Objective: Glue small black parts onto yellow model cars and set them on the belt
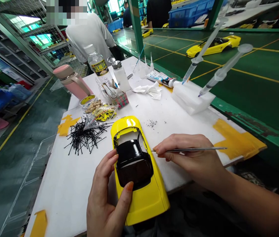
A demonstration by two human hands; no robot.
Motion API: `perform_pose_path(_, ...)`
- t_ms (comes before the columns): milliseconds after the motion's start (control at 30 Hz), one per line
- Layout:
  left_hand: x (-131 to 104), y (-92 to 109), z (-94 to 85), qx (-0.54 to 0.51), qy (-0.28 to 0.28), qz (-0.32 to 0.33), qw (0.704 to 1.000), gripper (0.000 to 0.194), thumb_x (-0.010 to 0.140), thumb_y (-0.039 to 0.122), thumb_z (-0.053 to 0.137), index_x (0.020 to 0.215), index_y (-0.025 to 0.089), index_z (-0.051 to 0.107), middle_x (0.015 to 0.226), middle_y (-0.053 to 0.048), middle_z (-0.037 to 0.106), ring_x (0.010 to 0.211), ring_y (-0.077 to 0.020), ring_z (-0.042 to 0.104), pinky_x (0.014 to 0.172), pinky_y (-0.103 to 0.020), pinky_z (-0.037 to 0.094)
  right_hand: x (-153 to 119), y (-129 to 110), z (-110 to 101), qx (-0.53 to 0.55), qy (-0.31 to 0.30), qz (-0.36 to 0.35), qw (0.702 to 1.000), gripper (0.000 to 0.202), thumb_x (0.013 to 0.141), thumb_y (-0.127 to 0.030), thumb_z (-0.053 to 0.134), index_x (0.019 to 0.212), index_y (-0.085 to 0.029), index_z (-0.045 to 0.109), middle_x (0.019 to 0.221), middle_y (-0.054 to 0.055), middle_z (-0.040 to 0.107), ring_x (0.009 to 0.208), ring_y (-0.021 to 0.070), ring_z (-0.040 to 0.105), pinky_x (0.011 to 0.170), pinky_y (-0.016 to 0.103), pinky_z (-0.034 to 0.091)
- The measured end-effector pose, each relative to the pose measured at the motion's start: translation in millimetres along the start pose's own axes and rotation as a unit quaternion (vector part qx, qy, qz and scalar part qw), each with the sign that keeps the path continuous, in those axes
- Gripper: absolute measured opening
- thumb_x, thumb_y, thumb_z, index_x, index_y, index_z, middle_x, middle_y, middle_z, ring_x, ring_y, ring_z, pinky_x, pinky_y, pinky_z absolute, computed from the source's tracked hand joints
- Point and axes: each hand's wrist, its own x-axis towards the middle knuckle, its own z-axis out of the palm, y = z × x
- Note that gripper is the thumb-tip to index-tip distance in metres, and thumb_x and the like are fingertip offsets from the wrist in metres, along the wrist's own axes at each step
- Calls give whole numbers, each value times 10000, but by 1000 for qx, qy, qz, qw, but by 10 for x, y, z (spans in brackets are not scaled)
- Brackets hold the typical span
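A yellow model car body with a black roof lies at the near edge of the white table, its length pointing away from me. My left hand grips its left side, the thumb resting on the yellow panel behind the dark rear window. Just right of the car, my right hand pinches a thin metal tool, whose shaft points right; the end near the car is by my fingertips. Tiny black parts are scattered beyond the car. Left of it sits a pile of thin black sticks.
Behind the black pile are a bag of yellow parts, a pink flask and bottles. Two syringes stand in a white block at back right. Past the table, a green line carries a yellow car; a person stands behind.
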Motion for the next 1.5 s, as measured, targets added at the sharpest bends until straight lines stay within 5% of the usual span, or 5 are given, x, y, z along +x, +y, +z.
perform_pose_path(1500,19,47,1,9,-4,-4,1000,430,1048,334,651,1470,401,599,1658,-24,501,1531,-308,507,1317,-529,386,27,-32,1,9,10,18,1000,223,867,-25,764,845,-232,845,863,-16,839,729,125,771,675,193,627)
